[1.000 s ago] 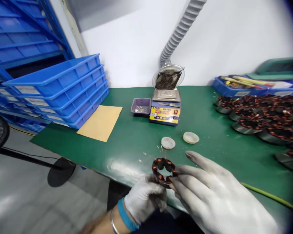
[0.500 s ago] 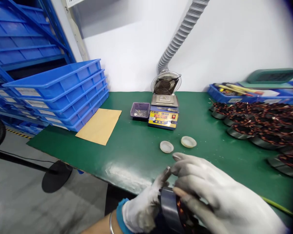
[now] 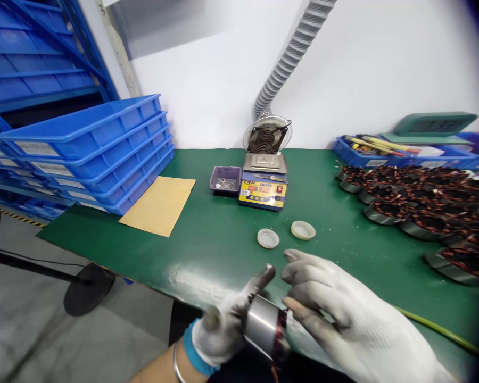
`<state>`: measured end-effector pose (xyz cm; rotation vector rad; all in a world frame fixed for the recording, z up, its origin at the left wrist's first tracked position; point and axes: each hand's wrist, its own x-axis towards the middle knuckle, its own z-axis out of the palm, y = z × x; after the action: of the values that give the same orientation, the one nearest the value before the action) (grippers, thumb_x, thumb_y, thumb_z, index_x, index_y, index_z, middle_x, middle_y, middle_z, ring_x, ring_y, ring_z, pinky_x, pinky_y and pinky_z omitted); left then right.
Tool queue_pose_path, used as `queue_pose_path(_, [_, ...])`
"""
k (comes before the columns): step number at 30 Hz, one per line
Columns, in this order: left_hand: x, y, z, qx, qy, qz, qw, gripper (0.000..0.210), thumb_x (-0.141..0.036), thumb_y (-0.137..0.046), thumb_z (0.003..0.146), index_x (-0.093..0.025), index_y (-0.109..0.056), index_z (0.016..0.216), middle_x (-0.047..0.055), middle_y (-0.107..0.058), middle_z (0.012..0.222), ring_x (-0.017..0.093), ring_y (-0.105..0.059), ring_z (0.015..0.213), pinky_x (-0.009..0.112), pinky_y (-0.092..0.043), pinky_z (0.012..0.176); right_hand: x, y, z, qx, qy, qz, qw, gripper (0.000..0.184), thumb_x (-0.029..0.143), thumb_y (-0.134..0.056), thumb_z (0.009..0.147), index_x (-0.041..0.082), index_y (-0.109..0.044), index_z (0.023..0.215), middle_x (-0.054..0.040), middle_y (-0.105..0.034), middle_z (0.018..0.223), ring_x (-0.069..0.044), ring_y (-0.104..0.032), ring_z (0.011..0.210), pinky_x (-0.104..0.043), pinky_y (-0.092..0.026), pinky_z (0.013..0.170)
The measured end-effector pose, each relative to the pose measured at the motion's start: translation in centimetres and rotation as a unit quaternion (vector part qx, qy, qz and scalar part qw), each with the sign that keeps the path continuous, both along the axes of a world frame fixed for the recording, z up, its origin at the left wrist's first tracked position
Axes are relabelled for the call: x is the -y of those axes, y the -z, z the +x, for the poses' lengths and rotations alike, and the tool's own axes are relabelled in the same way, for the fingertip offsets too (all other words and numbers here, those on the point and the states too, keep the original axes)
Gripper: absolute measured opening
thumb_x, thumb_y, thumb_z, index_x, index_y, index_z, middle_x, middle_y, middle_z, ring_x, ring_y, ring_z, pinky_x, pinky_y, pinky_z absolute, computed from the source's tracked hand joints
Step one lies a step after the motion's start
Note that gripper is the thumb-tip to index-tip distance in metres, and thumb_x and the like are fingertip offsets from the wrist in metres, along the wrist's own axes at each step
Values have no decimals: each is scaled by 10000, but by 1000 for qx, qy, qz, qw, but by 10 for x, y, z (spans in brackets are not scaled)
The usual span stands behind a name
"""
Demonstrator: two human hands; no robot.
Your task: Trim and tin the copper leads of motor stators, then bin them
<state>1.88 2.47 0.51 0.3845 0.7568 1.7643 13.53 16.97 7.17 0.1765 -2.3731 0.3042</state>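
Note:
A motor stator (image 3: pixel 261 325), with a grey metal ring and copper windings on its right side, is tilted at the bench's front edge. My left hand (image 3: pixel 227 324), in a white glove with dark-stained fingertips, holds it from the left, with one finger pointing up past its top. Just right of the stator is my gloved right hand (image 3: pixel 339 308), apart from it, with fingers loosely curled and nothing visible in them. One fingertip of that glove is bare. Two shallow white round dishes (image 3: pixel 268 239) lie beyond my hands.
Many copper-wound stators (image 3: pixel 427 197) crowd the right side. A yellow-fronted soldering pot unit (image 3: pixel 262 194) stands by a fan (image 3: pixel 268 137) and a purple tray (image 3: pixel 225 171). Stacked blue bins (image 3: pixel 115 154), brown paper (image 3: pixel 159 205) and a floor fan base (image 3: pixel 90 290) are left.
The stator has turned, so its shiny outer wall faces me more. My right hand has come off it to the right. The view has shifted slightly.

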Motion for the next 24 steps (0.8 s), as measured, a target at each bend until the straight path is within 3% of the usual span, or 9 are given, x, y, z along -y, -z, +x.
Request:
queue_pose_path(3, [-3,-2,-1,60,-22,45,997,1178,-1003,-451,512,-148,-611,1306,169,-547,1367,387,-405,1358,490,-285,1145,6,2,1,2,-12,25,1000,217,81,-454,946,208,-586,831,-29,-650,834,-196,-654,898,-404,-488,995])
queue_pose_path(6, [-6,-6,-5,-52,-69,26,996,926,-818,-662,619,-186,-622,1295,126,-592,1323,326,-408,1362,416,-232,1177,13,-1,0,18,-12,57,998,234,73,-454,956,194,-598,818,-9,-643,786,-199,-658,854,-465,-447,1045])
queue_pose_path(10, [-3,-4,-3,-160,-33,0,987,959,-445,-941,492,-159,-589,1338,106,-690,1031,287,-638,953,384,-443,968,2,0,-2,2,-6,-8,1000,223,107,-465,944,208,-575,778,-43,-659,847,-209,-668,886,-400,-554,915])
queue_pose_path(13, [-4,2,2,-34,-14,-19,999,700,-581,-867,580,-113,-723,1081,63,-679,752,158,-591,607,281,-493,680,-7,9,-2,-13,-5,-86,996,216,130,-495,940,226,-554,757,-42,-671,856,-208,-684,918,-351,-585,878])
queue_pose_path(16, [-10,6,6,153,20,-49,987,510,-625,-793,654,-129,-724,748,59,-698,712,125,-578,518,193,-403,463,-5,20,-4,-16,-24,-184,983,239,206,-548,961,224,-563,723,-38,-679,852,-222,-694,924,-370,-581,915])
queue_pose_path(18, [-13,6,7,205,70,-56,975,511,-615,-795,646,-115,-703,701,67,-701,696,123,-552,438,176,-269,349,-4,26,-2,-12,-34,-298,954,282,314,-594,970,219,-582,704,-46,-684,836,-244,-699,921,-394,-589,904])
queue_pose_path(20, [-13,4,6,239,84,-54,966,550,-631,-798,626,-96,-693,702,83,-703,709,129,-543,405,187,-228,319,-10,31,4,-23,-31,-441,897,255,404,-602,971,229,-644,790,-58,-694,855,-269,-701,928,-415,-606,860])
queue_pose_path(22, [-10,1,4,242,29,-58,968,550,-628,-771,671,-88,-680,717,92,-700,731,137,-567,438,196,-305,349,-22,36,14,-84,-29,-529,844,259,429,-550,995,257,-653,831,-50,-673,811,-275,-702,912,-434,-613,829])
queue_pose_path(24, [-8,-1,1,245,-50,-85,965,510,-607,-689,784,-99,-670,743,89,-697,747,144,-603,509,216,-414,433,-32,41,23,-132,-3,-471,872,372,382,-418,1046,254,-566,729,-33,-597,697,-254,-701,857,-449,-604,847])
